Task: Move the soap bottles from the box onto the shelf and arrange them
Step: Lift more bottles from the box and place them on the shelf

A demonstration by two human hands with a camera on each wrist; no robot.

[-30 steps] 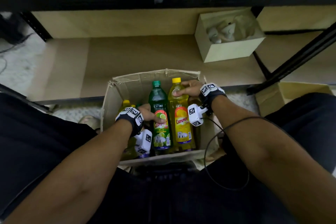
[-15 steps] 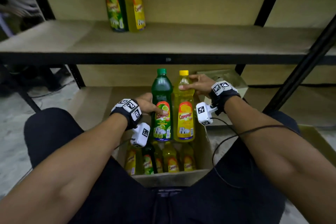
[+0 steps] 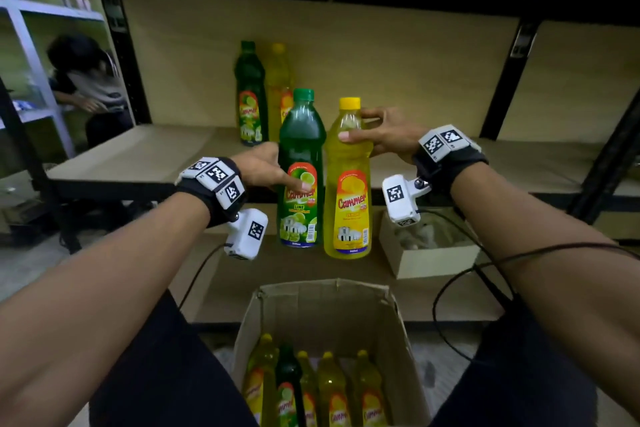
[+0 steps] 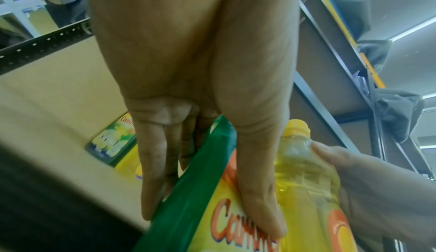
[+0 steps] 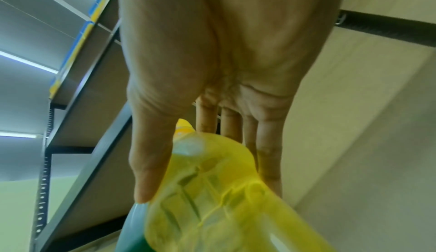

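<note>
My left hand [image 3: 277, 173] grips a green lime soap bottle [image 3: 300, 135] with the thumb across its label. My right hand [image 3: 372, 130] holds a yellow lemon soap bottle [image 3: 348, 191] at its shoulder. Both bottles are upright, side by side, in the air in front of the shelf board [image 3: 156, 152]. A green bottle [image 3: 250, 97] and a yellow bottle [image 3: 278, 80] stand together at the back of that shelf. Below, the open cardboard box [image 3: 329, 302] holds several more bottles. In the left wrist view the thumb [image 4: 257, 190] lies on the green bottle [image 4: 188, 190]. In the right wrist view thumb and fingers wrap the yellow bottle [image 5: 212, 181].
A small open carton [image 3: 429, 253] sits on the lower shelf at the right. Black uprights [image 3: 498, 80] frame the shelf bay. Another person [image 3: 86, 80] crouches by a white rack at far left. A black cable [image 3: 450, 288] loops from my right wrist. My knees flank the box.
Both hands have lifted the green and yellow bottles out of the box, up to the height of the middle shelf. The head view has tilted up with them.
</note>
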